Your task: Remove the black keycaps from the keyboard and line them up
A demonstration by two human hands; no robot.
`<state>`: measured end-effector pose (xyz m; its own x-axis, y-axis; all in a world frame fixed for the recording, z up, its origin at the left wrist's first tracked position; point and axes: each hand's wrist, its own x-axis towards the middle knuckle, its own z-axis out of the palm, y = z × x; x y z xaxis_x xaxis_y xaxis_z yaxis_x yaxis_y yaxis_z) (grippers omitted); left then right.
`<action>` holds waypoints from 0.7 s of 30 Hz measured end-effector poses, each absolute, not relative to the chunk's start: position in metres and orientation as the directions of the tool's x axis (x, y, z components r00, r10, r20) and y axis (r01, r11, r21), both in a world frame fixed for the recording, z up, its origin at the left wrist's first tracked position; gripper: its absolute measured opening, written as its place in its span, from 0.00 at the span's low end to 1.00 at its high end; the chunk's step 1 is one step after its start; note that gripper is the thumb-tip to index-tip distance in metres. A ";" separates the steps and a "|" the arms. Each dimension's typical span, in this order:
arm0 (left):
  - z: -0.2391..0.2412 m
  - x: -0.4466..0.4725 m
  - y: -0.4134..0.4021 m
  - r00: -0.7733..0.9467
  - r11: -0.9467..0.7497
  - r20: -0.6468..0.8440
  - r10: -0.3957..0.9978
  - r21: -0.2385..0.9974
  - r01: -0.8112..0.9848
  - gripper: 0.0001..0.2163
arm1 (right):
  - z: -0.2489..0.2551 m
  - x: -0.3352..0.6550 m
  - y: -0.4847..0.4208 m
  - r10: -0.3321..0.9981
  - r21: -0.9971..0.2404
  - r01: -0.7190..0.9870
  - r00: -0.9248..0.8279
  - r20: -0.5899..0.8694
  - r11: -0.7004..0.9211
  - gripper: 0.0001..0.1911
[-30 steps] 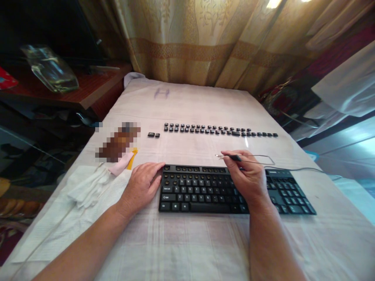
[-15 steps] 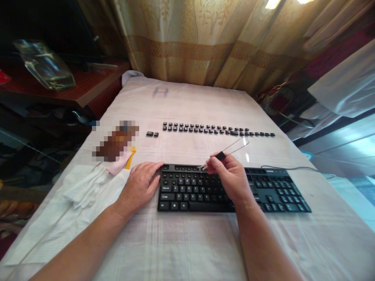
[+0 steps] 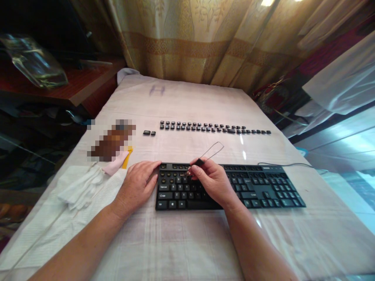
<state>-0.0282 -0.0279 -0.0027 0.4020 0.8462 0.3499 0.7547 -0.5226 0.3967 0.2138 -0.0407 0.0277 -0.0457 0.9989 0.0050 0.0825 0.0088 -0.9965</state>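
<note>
One metal-wire tool (image 3: 200, 160), likely springy, best held by its black block (image 3: 200, 161), is pinched by the right hand (image 3: 215, 181) over a long black plastic keyboard (image 3: 243, 187), whose left end the open left hand (image 3: 139, 181) touches.

A glass vessel (image 3: 38, 64) sits on the reddish-brown cabinet (image 3: 86, 78) at left; a patterned gold curtain (image 3: 187, 43) hangs at the back.

Beyond the keyboard (image 3: 265, 187), bare tablecloth (image 3: 175, 147) leaves passage up to the loose keycaps (image 3: 209, 130), though the wire tool (image 3: 200, 161) juts over it. The left hand (image 3: 137, 183) blocks the keyboard's far left corner.
</note>
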 end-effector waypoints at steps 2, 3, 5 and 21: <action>-0.002 -0.028 -0.028 0.403 -0.526 0.356 0.843 0.392 0.755 0.16 | 0.026 0.212 -0.042 0.998 -0.995 0.098 -0.067 0.019 0.025 0.12; -0.002 -0.028 -0.028 0.404 -0.528 0.359 0.842 0.390 0.754 0.16 | 0.026 0.211 -0.042 0.997 -0.993 0.111 -0.077 0.028 0.036 0.11; -0.002 -0.028 -0.028 0.408 -0.532 0.360 0.839 0.386 0.754 0.16 | 0.025 0.210 -0.043 0.994 -0.985 0.157 -0.097 0.053 0.068 0.09; -0.002 -0.028 -0.029 0.418 -0.537 0.352 0.838 0.387 0.750 0.15 | 0.029 0.210 -0.042 0.881 -0.789 0.400 -0.288 0.375 0.467 0.05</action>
